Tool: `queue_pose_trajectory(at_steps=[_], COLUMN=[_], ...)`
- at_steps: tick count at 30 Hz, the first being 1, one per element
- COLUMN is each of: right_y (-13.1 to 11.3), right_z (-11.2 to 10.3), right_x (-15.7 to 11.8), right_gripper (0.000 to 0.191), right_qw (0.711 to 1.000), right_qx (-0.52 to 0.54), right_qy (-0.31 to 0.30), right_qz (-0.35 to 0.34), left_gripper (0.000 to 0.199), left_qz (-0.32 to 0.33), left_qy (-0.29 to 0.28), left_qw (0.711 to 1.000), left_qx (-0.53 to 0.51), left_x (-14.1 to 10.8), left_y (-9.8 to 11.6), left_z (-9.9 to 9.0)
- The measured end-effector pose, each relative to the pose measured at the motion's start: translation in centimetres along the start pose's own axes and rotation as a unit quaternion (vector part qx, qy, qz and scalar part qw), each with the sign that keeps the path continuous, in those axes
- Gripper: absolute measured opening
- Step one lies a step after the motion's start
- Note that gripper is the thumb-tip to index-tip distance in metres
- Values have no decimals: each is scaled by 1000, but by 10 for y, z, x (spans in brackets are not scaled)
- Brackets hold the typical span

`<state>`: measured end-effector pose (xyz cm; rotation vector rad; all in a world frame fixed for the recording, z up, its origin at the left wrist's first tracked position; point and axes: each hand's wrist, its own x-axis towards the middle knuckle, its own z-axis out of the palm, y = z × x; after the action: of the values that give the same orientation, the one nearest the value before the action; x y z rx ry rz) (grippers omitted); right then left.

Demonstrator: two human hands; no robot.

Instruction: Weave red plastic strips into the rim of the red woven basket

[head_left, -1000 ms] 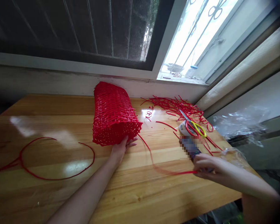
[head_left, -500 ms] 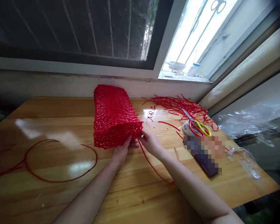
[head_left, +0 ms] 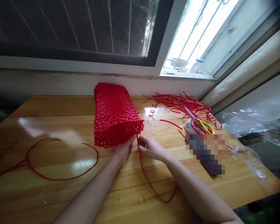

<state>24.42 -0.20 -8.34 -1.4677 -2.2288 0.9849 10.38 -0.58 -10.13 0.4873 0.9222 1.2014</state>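
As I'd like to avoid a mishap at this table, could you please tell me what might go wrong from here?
The red strand at the right hand bends back toward the right forearm, so it might snag there. The woven basket lies on its side with the left hand against it; it could shift if let go.

Head-worn view, forward and down

No readable text, print on white object [head_left: 189, 128] too blurred
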Motion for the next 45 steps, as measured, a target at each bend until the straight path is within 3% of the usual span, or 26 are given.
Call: queue_pose_trajectory(at_steps=[5,10,14,16,18,20,23,26,28,30,32,35,37,39,42,44,45], right_y=[-7,-8,-2,0,-1,-4,-9,-7,-3,3,10,22,31,39,42,37,33], right_z=[5,4,5,6,5,2,-6,-17,-26,-38,-52,-74,-86,-92,-91,-84,-79], right_x=[-8,-12,-13,-14,-15,-16,-15,-14,-17,-21,-26,-30,-30,-29,-30,-31,-31], right_gripper=[10,22,29,39,46,42,22,26,33,36,35,34,32,29,28,30,30], right_qw=[999,997,983,966,946,926,889,840,817,809,819,849,852,845,841,851,859], right_qx=[1,28,148,235,307,364,446,513,542,559,561,525,495,476,480,485,481], right_qy=[-28,-58,-107,-94,-41,-12,-86,-173,-191,-172,-110,47,165,240,234,157,87], right_qz=[-16,-41,4,55,94,103,63,-9,-46,-60,-50,-26,-31,-48,-81,-122,-151], left_gripper=[31,28,29,25,21,17,16,12,13,19,27,33,28,25,28,32,35], left_qz=[-80,-17,21,48,82,107,130,135,148,147,119,74,52,36,42,53,58], left_qy=[-46,21,34,45,66,87,105,86,82,89,89,67,49,36,38,45,47], left_qw=[992,993,999,991,980,969,950,936,935,947,965,979,981,981,980,981,982], left_qx=[-90,-111,17,112,169,203,263,313,312,271,214,177,181,187,191,184,173], left_x=[-1,1,7,10,13,15,14,14,15,17,20,24,26,26,27,28,29], left_y=[2,-2,-5,-5,-3,0,4,5,4,1,-4,-10,-12,-11,-12,-12,-13], left_z=[3,8,6,2,-2,-5,-7,-7,-7,-9,-11,-13,-15,-15,-15,-15,-15])
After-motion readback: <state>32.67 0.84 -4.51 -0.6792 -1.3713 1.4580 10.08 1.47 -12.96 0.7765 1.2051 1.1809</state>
